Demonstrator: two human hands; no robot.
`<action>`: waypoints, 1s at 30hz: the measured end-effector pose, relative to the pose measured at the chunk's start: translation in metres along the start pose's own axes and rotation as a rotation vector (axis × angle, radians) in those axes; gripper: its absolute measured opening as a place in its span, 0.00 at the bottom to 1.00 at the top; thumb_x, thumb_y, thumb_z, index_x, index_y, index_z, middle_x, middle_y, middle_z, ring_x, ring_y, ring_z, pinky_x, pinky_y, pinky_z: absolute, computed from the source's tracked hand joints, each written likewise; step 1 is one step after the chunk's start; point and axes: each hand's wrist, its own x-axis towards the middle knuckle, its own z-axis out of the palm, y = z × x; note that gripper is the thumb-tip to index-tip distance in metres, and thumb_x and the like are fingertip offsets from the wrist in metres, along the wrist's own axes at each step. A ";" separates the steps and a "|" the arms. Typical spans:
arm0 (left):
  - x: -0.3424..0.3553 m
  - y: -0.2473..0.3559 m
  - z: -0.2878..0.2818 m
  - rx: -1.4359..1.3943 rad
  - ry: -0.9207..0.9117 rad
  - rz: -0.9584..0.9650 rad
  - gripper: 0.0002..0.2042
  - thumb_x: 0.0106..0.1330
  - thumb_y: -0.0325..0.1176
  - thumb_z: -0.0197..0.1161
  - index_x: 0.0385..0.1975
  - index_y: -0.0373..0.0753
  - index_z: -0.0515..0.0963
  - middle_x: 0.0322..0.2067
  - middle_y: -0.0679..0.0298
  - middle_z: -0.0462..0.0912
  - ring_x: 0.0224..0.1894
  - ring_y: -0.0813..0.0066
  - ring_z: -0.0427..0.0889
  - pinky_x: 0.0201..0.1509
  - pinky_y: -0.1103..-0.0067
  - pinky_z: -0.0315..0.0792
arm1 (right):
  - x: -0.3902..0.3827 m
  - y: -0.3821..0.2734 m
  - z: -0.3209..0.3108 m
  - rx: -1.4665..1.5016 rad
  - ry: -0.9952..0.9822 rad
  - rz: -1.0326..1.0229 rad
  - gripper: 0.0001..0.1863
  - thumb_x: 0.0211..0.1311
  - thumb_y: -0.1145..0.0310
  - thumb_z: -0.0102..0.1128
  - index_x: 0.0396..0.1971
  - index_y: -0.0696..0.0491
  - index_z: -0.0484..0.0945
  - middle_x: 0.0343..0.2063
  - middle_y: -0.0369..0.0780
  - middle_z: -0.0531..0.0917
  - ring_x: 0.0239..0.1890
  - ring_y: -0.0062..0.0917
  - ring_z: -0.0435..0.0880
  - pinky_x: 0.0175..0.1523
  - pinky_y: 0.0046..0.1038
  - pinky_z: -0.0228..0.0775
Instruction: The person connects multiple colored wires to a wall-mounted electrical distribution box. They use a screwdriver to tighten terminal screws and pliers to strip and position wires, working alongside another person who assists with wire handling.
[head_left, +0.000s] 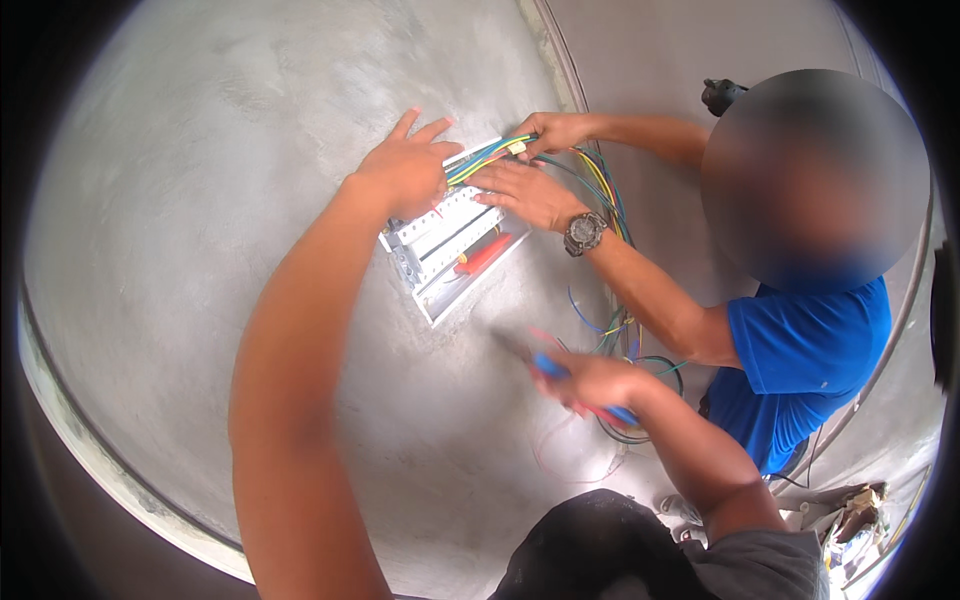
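Note:
My left hand (405, 172) lies at the upper left edge of a white electrical panel box (430, 312) set in a grey wall, fingers spread beside a bundle of wires (487, 160) in blue, green and yellow. Below and to the right of the box, my right hand (597, 385) is closed around pliers (553, 367) with blue and red handles. Their jaws, blurred by motion, point up and left. White rails with rows of terminals (440, 238) cross the box. A red-handled tool (485, 256) rests in its lower part.
On the right, a person in a blue shirt (810, 335) grips the bundle with one hand (555, 135); the other hand (535, 198), with a watch, rests over the box. Loose wires (610, 195) hang along the wall. A dark rounded shape (600, 550) fills the lower edge.

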 end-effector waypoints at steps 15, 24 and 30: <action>-0.006 0.016 -0.001 0.346 -0.032 0.133 0.07 0.74 0.40 0.74 0.36 0.54 0.97 0.83 0.68 0.77 0.93 0.63 0.58 0.96 0.43 0.49 | 0.046 -0.002 -0.044 -0.314 0.408 -0.833 0.33 0.77 0.70 0.77 0.80 0.49 0.81 0.56 0.40 0.89 0.57 0.37 0.87 0.68 0.41 0.79; -0.009 0.018 -0.003 0.243 -0.026 0.124 0.07 0.75 0.39 0.72 0.37 0.50 0.96 0.81 0.68 0.78 0.90 0.68 0.64 0.97 0.45 0.50 | 0.156 -0.039 -0.082 -0.748 0.636 -1.135 0.32 0.60 0.73 0.83 0.68 0.44 0.92 0.59 0.33 0.90 0.65 0.37 0.83 0.78 0.53 0.66; -0.008 0.016 -0.004 0.196 -0.013 0.117 0.04 0.70 0.33 0.75 0.37 0.48 0.96 0.79 0.67 0.80 0.88 0.67 0.68 0.97 0.46 0.51 | 0.192 -0.018 -0.084 -0.346 0.587 -1.233 0.22 0.63 0.69 0.85 0.59 0.45 0.96 0.53 0.31 0.89 0.63 0.37 0.80 0.74 0.46 0.64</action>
